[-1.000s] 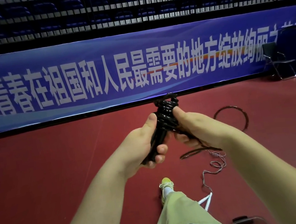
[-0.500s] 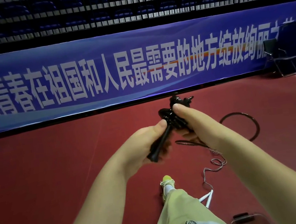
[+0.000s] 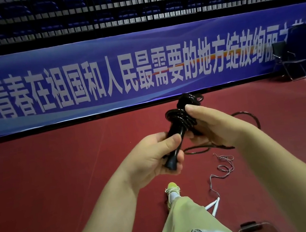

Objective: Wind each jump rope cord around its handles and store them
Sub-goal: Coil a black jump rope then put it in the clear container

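Observation:
A black jump rope's handles [image 3: 175, 136] stand tilted in front of me, with several turns of black cord [image 3: 180, 115] wound round their upper part. My left hand [image 3: 154, 155] grips the lower end of the handles. My right hand [image 3: 209, 125] holds the wound part, its thumb pressing on the coils. The loose remainder of the black cord [image 3: 248, 118] trails in a loop over the red floor behind my right hand. A second rope with white handles [image 3: 214, 206] and a thin pale cord [image 3: 224, 166] lies on the floor by my right leg.
I am over a red sports floor [image 3: 58, 181] with my leg and a yellow-green shoe [image 3: 173, 190] stretched forward. A blue banner [image 3: 102, 77] runs along the far edge. A dark folding chair [image 3: 287, 60] stands at the right. A small dark object [image 3: 250, 226] lies at lower right.
The handles have tipped more upright and further coils now sit round them. My right hand has shifted over the wound part, and the floor loop has drawn in.

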The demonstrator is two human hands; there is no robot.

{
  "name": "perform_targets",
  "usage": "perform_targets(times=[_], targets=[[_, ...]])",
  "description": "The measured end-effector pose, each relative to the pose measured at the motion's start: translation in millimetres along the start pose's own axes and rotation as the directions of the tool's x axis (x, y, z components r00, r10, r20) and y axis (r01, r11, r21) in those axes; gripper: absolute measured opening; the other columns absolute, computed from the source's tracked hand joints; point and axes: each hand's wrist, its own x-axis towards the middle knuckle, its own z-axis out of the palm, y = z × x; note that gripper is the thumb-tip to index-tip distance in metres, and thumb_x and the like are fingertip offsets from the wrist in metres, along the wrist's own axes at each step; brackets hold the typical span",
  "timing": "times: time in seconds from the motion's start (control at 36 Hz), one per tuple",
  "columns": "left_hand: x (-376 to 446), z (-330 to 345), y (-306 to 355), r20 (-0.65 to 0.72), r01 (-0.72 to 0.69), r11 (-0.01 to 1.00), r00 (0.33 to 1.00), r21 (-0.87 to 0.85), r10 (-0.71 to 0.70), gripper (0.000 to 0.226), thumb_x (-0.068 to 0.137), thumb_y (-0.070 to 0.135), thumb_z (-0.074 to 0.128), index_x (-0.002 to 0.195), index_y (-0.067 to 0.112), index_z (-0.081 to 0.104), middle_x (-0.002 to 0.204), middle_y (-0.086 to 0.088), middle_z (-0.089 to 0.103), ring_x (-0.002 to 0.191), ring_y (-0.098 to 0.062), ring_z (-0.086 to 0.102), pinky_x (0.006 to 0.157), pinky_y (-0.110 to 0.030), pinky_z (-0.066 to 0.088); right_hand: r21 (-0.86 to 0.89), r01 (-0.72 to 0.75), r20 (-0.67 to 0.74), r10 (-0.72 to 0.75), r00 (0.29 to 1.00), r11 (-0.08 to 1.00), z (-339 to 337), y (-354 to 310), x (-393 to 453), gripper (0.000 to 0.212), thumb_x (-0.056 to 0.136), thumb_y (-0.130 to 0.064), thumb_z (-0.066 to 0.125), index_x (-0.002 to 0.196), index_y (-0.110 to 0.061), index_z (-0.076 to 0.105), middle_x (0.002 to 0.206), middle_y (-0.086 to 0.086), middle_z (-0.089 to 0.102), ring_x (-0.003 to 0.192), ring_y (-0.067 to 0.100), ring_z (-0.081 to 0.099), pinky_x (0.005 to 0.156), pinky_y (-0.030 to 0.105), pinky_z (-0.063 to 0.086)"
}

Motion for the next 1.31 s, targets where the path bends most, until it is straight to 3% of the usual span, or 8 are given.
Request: perform_targets(times=[0.17,0.36,0.56,0.67,0.75,0.83,1.06,1.31], targets=[[3,-9,2,-0.182,-0.014,0.952,0.981,0.305,0.073,0.008,0.091,0.016,0.06,0.086,0.01,0.056,0.055,0.002,0.062,0.055,-0.014,0.058,0.057,-0.028,0.053,-0.112,-0.101,-0.016,0.1,0.995,0.989,-3,3,-1,0.078,0.084,-0.066,0.041,0.12,0.001,0.056,0.062,0.0,0.044,0.046,0.011,0.029,0.04,0.023,0.021],[8,-14,-1,-0.284,0.07,0.715,0.941,0.696,0.184,0.02,0.086,0.03,0.063,0.086,0.01,0.061,0.071,-0.006,0.071,0.062,-0.023,0.067,0.068,-0.042,0.054,-0.189,-0.235,-0.188,0.2,0.962,0.953,10,0,2,0.059,0.09,-0.065,0.034,0.07,-0.015,0.056,0.048,-0.007,0.043,0.038,0.008,0.03,0.039,0.02,0.024],[12,-4,-6,-0.335,0.147,0.464,0.874,0.873,0.353,0.028,0.085,0.044,0.058,0.079,0.019,0.05,0.074,-0.001,0.063,0.07,-0.023,0.06,0.066,-0.043,0.048,-0.142,-0.162,-0.332,0.107,0.937,0.977,14,10,12,0.063,0.077,-0.077,0.047,0.069,-0.015,0.059,0.055,0.0,0.043,0.04,0.01,0.031,0.04,0.022,0.026],[12,-11,-3,-0.229,0.013,0.663,0.943,0.748,0.241,0.026,0.086,0.04,0.063,0.087,0.014,0.058,0.078,-0.003,0.069,0.072,-0.021,0.066,0.079,-0.052,0.052,-0.134,0.049,-0.3,-0.087,0.95,0.99,14,13,11,0.043,0.069,-0.07,0.052,0.055,-0.03,0.059,0.057,0.0,0.035,0.047,0.012,0.025,0.044,0.023,0.02],[8,-24,-7,0.098,-0.003,0.966,0.995,0.257,-0.023,0.066,0.068,0.067,0.068,0.101,0.01,0.063,0.082,-0.004,0.068,0.074,-0.019,0.066,0.08,-0.043,0.056,-0.077,0.14,-0.284,-0.157,0.946,0.987,13,15,9,0.037,0.065,-0.065,0.054,0.064,-0.028,0.053,0.057,-0.001,0.035,0.049,0.011,0.025,0.048,0.027,0.017],[6,-29,-19,0.344,0.088,0.994,0.937,-0.06,-0.062,0.081,0.062,0.079,0.061,0.105,0.011,0.065,0.08,0.0,0.066,0.068,-0.013,0.063,0.068,-0.03,0.051,-0.038,0.176,-0.191,-0.18,0.965,0.984,13,15,7,0.037,0.068,-0.059,0.055,0.065,-0.023,0.049,0.055,-0.003,0.034,0.048,0.012,0.024,0.048,0.027,0.016],[5,-23,-19,0.072,0.045,0.997,0.996,0.067,-0.05,0.053,0.074,0.065,0.05,0.086,0.014,0.055,0.058,0.007,0.042,0.051,-0.01,0.033,0.055,-0.024,0.033,-0.153,-0.011,-0.033,0.007,0.999,0.988,4,8,3,0.061,0.068,-0.071,0.053,0.078,-0.01,0.05,0.065,0.012,0.04,0.052,0.017,0.028,0.058,0.043,0.012],[13,-19,-15,-0.197,0.001,0.926,0.977,0.378,0.079,0.041,0.093,0.048,0.048,0.079,0.009,0.053,0.056,0.003,0.043,0.046,-0.011,0.034,0.049,-0.024,0.029,-0.245,-0.178,-0.148,0.144,0.978,0.953,-2,15,2,0.067,0.068,-0.081,0.044,0.07,-0.015,0.058,0.058,-0.002,0.045,0.05,0.012,0.036,0.05,0.027,0.029]])
